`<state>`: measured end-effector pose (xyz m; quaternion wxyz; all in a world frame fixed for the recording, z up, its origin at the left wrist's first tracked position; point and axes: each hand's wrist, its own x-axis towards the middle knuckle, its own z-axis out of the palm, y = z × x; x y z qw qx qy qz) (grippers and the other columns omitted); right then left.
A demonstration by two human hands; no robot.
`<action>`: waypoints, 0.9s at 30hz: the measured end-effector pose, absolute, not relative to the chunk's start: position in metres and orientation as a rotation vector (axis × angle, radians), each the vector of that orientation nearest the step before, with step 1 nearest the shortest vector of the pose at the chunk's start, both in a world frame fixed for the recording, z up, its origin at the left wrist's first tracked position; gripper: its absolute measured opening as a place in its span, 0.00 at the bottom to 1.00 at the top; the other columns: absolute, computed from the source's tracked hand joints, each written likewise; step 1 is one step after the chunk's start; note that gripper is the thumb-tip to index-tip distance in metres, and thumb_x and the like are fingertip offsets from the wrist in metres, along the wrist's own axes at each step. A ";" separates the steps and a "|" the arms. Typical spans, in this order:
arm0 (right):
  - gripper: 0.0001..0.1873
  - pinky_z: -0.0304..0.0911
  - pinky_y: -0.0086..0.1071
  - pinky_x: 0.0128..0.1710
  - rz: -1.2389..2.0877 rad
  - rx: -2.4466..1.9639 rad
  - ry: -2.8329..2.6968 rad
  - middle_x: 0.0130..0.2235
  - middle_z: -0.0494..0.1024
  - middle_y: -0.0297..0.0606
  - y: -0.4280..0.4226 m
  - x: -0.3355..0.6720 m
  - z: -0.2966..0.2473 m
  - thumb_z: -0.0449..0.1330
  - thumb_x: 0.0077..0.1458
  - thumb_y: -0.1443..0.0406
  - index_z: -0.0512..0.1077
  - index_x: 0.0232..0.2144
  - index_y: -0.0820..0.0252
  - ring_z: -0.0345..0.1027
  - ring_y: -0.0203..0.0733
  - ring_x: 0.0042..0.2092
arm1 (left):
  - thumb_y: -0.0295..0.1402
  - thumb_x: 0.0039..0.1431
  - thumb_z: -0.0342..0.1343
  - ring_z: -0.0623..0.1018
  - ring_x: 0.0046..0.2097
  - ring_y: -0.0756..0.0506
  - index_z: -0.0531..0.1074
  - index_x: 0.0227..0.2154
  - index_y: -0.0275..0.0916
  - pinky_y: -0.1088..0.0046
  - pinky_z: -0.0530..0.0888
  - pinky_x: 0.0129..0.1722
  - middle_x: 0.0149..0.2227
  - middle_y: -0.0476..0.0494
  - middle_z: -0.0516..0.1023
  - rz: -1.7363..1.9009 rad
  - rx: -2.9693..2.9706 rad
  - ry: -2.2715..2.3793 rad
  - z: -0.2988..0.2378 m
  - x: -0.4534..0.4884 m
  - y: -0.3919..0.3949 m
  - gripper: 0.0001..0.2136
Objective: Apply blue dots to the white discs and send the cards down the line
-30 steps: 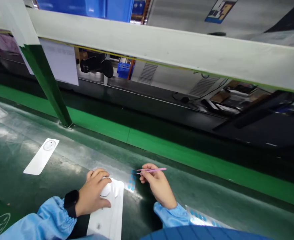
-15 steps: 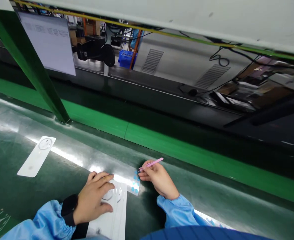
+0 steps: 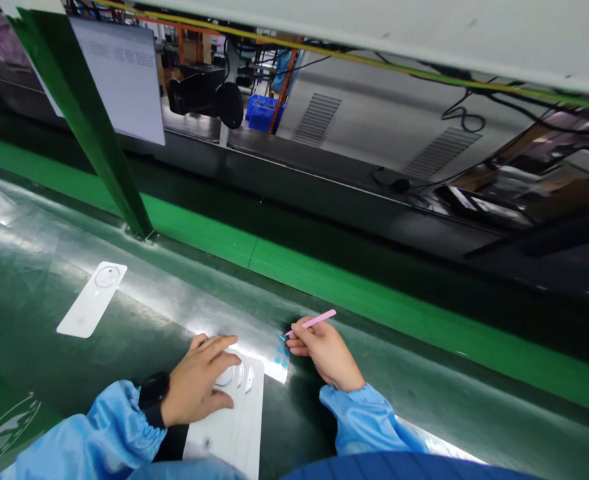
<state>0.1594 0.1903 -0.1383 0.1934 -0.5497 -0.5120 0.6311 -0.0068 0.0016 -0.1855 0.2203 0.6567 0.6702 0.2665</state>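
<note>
My left hand (image 3: pixel 199 383) lies flat, fingers stretched out, pressing on a long white card (image 3: pixel 231 427) with moulded shapes near its far end. My right hand (image 3: pixel 324 350) pinches pink tweezers (image 3: pixel 310 323), whose tips point down-left at a clear sheet carrying small blue round stickers (image 3: pixel 281 353). That sheet lies just beyond the card's far right corner. Both arms wear light blue sleeves, and a black watch (image 3: pixel 153 395) sits on the left wrist.
A second white card (image 3: pixel 91 299) with a round part lies on the dark green belt (image 3: pixel 49 347) to the left. A green post (image 3: pixel 94 143) rises from the belt's far side. Bright green strips (image 3: pixel 374 303) edge the belt; black equipment (image 3: pixel 207 100) and cables stand behind.
The view has tilted down and shifted. My right hand dropped the tweezers' tips onto the sticker sheet. My left hand flattened from cupping over the card's moulded end.
</note>
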 end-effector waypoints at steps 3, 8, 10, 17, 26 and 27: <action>0.16 0.69 0.27 0.24 1.843 -1.520 -1.365 0.22 0.76 0.38 0.191 0.165 -0.133 0.71 0.32 0.61 0.69 0.21 0.62 0.71 0.37 0.24 | 0.37 0.37 0.71 0.64 0.57 0.35 0.68 0.46 0.43 0.55 0.59 0.57 0.57 0.39 0.66 0.791 1.827 1.917 -0.185 -0.009 0.002 0.30; 0.20 0.71 0.33 0.33 1.934 -1.395 -1.317 0.22 0.76 0.39 0.181 0.173 -0.121 0.74 0.26 0.56 0.70 0.18 0.61 0.74 0.43 0.30 | 0.36 0.28 0.74 0.63 0.56 0.32 0.69 0.45 0.42 0.51 0.58 0.54 0.50 0.41 0.71 0.800 1.729 2.008 -0.177 -0.017 0.001 0.35; 0.22 0.71 0.34 0.33 1.956 -1.374 -1.333 0.22 0.76 0.39 0.167 0.168 -0.118 0.74 0.26 0.53 0.71 0.18 0.61 0.74 0.44 0.31 | 0.33 0.29 0.74 0.62 0.57 0.33 0.69 0.45 0.43 0.53 0.57 0.54 0.49 0.43 0.73 0.775 1.701 1.999 -0.175 -0.021 0.001 0.34; 0.26 0.70 0.35 0.31 2.021 -1.380 -1.486 0.22 0.76 0.36 0.114 0.131 -0.132 0.71 0.26 0.47 0.69 0.20 0.59 0.72 0.42 0.27 | 0.32 0.36 0.70 0.60 0.59 0.35 0.70 0.44 0.46 0.56 0.55 0.54 0.48 0.50 0.75 0.742 1.656 1.897 -0.173 -0.027 0.004 0.27; 0.20 0.68 0.33 0.23 1.900 -1.429 -1.740 0.20 0.75 0.33 0.117 0.118 -0.148 0.66 0.36 0.50 0.67 0.22 0.57 0.70 0.42 0.24 | 0.35 0.39 0.68 0.62 0.57 0.37 0.72 0.41 0.47 0.58 0.54 0.52 0.50 0.51 0.73 0.757 1.777 1.891 -0.180 -0.025 0.004 0.22; 0.20 0.68 0.33 0.23 1.905 -1.447 -1.731 0.19 0.75 0.32 0.116 0.117 -0.149 0.66 0.36 0.50 0.67 0.22 0.57 0.70 0.42 0.24 | 0.36 0.40 0.68 0.62 0.57 0.37 0.72 0.41 0.47 0.58 0.54 0.52 0.50 0.51 0.73 0.755 1.788 1.888 -0.181 -0.025 0.004 0.22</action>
